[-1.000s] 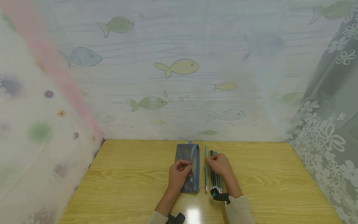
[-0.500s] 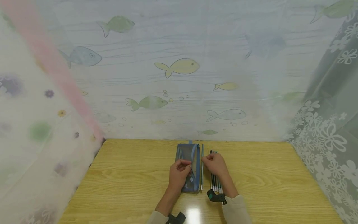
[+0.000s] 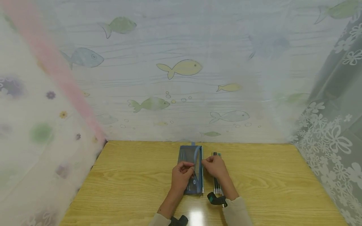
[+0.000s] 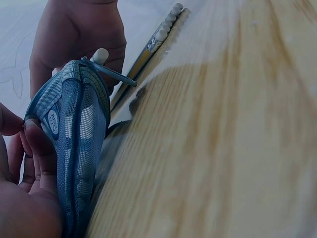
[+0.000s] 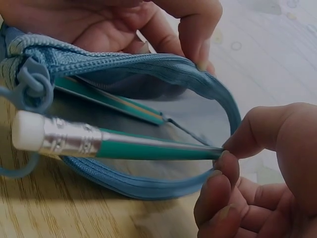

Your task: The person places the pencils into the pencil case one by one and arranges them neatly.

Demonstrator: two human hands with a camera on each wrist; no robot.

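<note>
A blue mesh zip pencil case lies on the table with its zip side gaping to the right. My left hand pinches the upper edge of that opening between thumb and finger. My right hand pinches a green and silver pencil with a white eraser, held along the mouth of the case. Inside the case, another green pencil shows in the right wrist view. The zip pull hangs at the near end, by the eraser.
Beside the case, under my right hand and wrist, lies a row of several pencils with white erasers. The wooden table meets a fish-print curtain at its back edge. A wrist camera sits on my right wrist.
My right hand has moved left with the pencil, from beside the row of pencils to the open side of the case. The left hand keeps its hold on the edge.
</note>
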